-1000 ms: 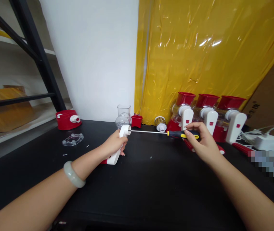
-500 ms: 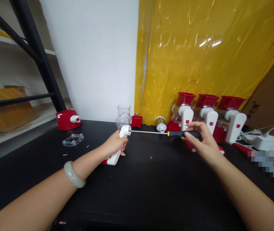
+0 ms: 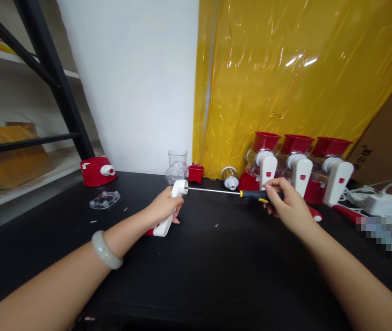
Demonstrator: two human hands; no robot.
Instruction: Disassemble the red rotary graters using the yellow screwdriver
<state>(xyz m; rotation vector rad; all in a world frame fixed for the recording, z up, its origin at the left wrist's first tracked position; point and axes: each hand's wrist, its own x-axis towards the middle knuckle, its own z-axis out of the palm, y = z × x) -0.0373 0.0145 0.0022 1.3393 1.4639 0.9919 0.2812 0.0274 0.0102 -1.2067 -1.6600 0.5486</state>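
My left hand [image 3: 166, 205] is wrapped round a white crank handle [image 3: 179, 187] with a red grip at its lower end, holding it up on the table. In my right hand [image 3: 281, 198] is a screwdriver [image 3: 251, 195] with a dark blue and yellow handle, its long shaft level. The shaft's tip goes into the round opening at the top of the crank handle; the tip itself is hidden. Behind my left hand stand a clear plastic hopper body [image 3: 177, 168] and a small red pusher [image 3: 196, 174]. A metal grater drum [image 3: 230, 178] lies beyond the shaft.
Several red-and-white rotary graters [image 3: 267, 151] stand at the back right, near white cables and an adapter [image 3: 382, 202]. At the left are a red base [image 3: 97, 171] and a clear suction-foot plate [image 3: 105, 200]. Small white scraps [image 3: 216, 225] lie on the black table [image 3: 196, 280].
My right hand's fingers have shifted round the screwdriver's handle, and the handle has turned and dipped slightly. My left hand and the crank handle stay in place.
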